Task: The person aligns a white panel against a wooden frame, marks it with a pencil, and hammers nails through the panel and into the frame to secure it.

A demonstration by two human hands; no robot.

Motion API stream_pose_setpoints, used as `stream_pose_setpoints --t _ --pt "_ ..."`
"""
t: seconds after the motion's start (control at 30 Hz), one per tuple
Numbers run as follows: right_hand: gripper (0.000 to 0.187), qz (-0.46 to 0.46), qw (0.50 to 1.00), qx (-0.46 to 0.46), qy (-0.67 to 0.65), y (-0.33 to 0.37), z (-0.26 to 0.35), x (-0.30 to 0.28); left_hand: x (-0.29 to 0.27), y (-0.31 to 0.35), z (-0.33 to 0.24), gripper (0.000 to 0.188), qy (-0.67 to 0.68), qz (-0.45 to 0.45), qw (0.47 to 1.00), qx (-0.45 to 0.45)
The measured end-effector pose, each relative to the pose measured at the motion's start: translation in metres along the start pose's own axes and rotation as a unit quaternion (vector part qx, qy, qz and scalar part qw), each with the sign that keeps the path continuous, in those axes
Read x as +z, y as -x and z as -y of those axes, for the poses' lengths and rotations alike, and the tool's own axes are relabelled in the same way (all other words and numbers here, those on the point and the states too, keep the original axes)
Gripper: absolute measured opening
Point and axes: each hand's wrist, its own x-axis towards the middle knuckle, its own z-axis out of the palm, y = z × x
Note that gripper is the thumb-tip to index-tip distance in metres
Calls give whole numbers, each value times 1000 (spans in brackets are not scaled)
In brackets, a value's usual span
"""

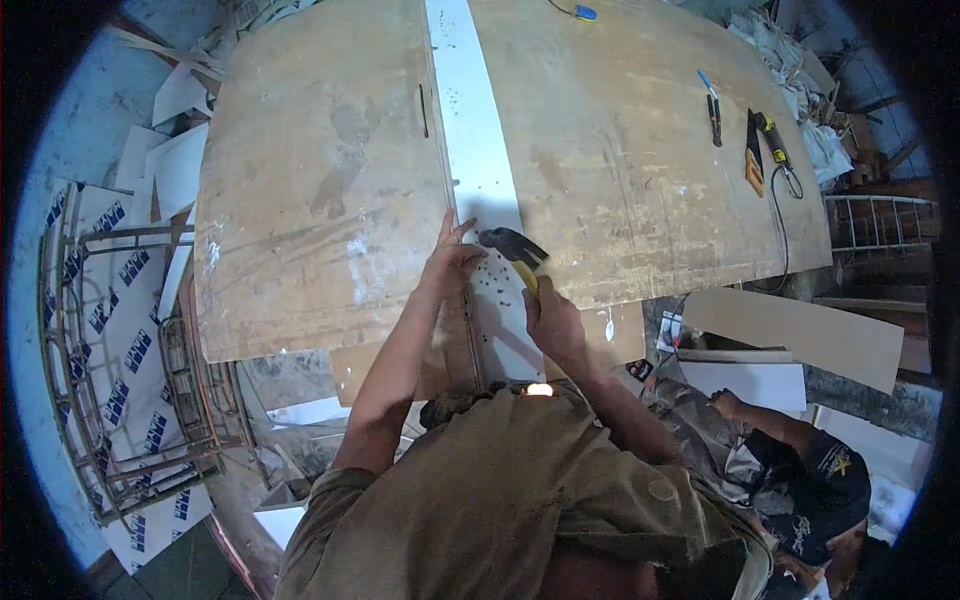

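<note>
My right hand (556,325) is wrapped round the yellow handle of a claw hammer (515,246). The hammer's dark head is over a long white strip (482,140), close to the fingertips of my left hand (452,262). My left hand rests at the strip's left edge, thumb and index finger pinched together and other fingers stretched forward. Whatever the pinch holds is too small to make out. Small dark bits lie scattered along the strip, thickest below the hammer head. The strip runs away from me across a large wooden tabletop (330,150).
At the right of the tabletop lie a handsaw (753,155), a yellow-and-black corded tool (772,140) and a dark long-handled tool (714,118). A co-worker (815,470) is at the lower right beside loose boards (800,330). Metal frames (130,460) stand at the left.
</note>
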Motion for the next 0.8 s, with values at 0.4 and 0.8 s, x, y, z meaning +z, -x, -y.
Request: stream_pose_setpoints --t 0.4,0.8 --pt "32 91 992 71 58 -4 -30 12 1 -12 -26 20 -147 60 987 13" --pt "25 -47 994 43 -92 5 -66 -6 42 40 -57 76 -9 -165 975 -151"
